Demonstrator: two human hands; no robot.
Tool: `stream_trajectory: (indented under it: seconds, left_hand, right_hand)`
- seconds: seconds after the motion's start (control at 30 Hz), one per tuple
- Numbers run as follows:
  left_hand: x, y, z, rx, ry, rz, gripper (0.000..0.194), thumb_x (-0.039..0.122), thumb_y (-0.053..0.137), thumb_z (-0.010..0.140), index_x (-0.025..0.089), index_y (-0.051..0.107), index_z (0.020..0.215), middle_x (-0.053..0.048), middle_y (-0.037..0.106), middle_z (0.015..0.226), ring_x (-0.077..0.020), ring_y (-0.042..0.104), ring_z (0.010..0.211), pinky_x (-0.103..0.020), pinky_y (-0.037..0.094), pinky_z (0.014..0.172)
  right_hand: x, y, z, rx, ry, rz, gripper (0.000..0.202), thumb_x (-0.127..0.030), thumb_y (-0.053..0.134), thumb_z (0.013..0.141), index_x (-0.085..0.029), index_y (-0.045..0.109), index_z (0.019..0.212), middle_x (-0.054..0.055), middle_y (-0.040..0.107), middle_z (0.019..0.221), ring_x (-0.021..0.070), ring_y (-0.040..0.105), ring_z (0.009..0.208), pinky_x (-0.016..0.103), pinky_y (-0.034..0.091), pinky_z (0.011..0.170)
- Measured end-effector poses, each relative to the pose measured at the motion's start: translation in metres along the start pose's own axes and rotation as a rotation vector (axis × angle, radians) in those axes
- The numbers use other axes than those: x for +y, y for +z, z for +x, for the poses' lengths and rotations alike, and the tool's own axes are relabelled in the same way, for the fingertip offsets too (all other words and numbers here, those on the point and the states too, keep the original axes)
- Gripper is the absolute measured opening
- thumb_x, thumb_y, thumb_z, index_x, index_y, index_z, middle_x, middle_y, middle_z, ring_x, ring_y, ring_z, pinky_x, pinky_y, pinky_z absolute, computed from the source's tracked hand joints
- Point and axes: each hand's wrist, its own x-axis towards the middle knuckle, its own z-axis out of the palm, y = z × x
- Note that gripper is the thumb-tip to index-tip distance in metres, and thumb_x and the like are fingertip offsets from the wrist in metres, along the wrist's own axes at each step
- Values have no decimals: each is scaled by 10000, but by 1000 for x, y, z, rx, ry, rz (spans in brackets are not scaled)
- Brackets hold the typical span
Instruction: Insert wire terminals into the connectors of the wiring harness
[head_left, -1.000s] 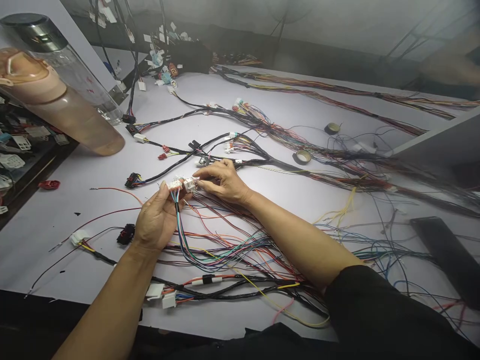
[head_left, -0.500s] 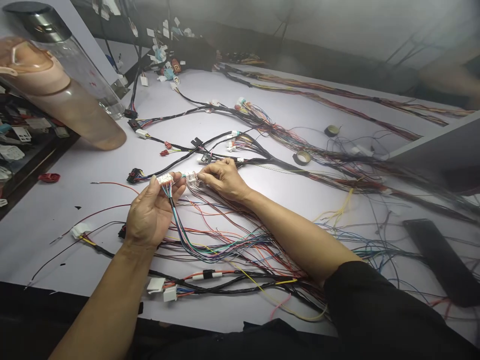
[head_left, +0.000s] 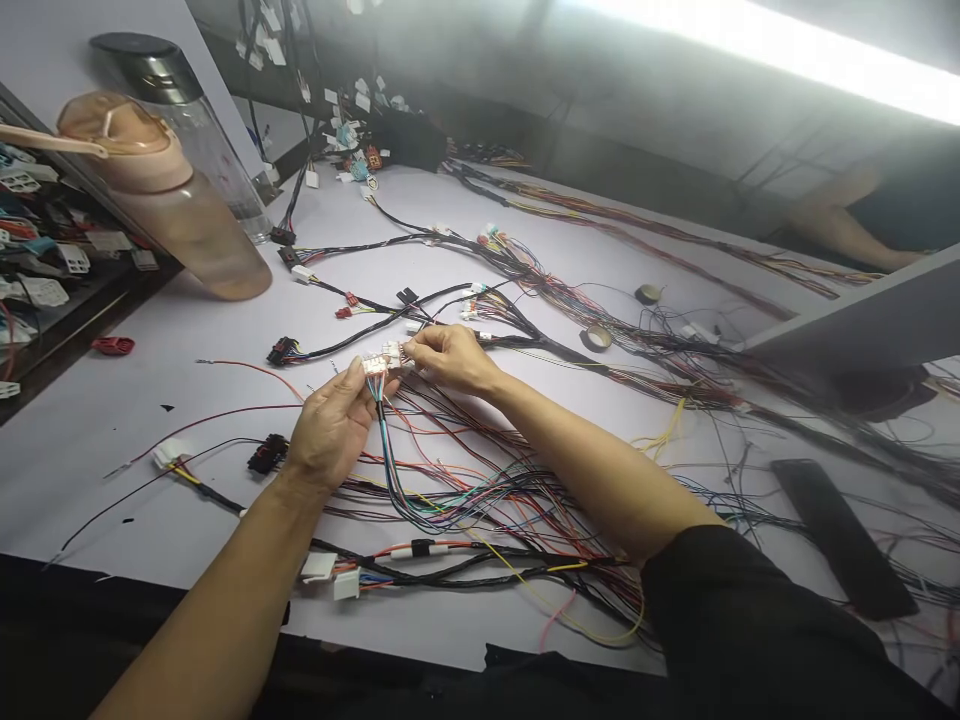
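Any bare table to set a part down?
Yes: left side, between peach bottle, red connector and black connector beyond left hand. Another: between rear tape roll and back wire bundles. Crowded: loose wires between left hand and right forearm.

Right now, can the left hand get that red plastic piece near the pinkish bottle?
Probably not yet: the left hand is busy holding a white connector. Once freed, maybe; only thin wires seem to lie toward the red plastic piece.
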Motion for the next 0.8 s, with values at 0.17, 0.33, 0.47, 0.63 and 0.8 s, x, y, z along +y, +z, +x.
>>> stream_trajectory:
  seconds: [0.17,0.33,0.47,0.63,0.8]
  left_hand:
    - [-2,3,3,-24,10,34,201,270,644,859,104,723,941,-130,696,1104,-226,640,1053,-354,537,941]
    - [10,-3,6,25,105,8,190,275,619,874,114,721,871,-111,696,1081,-204,663,964,-328,549,905]
    - [20,-10,5,65,174,-50,176,256,599,883,124,716,880,-90,710,998,-156,666,835,-276,563,822]
    - [25,-10,2,154,167,-108,133,206,614,860,110,706,864,-100,718,901,-135,656,753,-237,553,746]
    - [24,-9,0,166,168,-132,121,221,663,825,115,703,866,-95,714,889,-124,648,751,-219,532,736]
  right_hand:
    - [-1,-2,-5,19,-75,-108,232,-318,594,909,-157,734,815,-38,635,640,88,525,650,233,356,727]
    - [-2,5,6,162,-46,-211,237,-344,570,938,-190,742,886,-22,701,747,108,562,694,284,355,806]
    - [-2,12,14,192,-30,-367,177,-331,594,927,-249,740,983,-10,732,845,176,603,868,365,308,895]
    - [-3,1,-19,240,-158,-439,161,-263,604,920,-248,706,1044,-10,726,1065,192,587,992,370,272,923]
    - [-6,6,-72,189,-151,-407,105,-266,609,915,-227,701,947,-18,734,935,159,600,865,317,299,854]
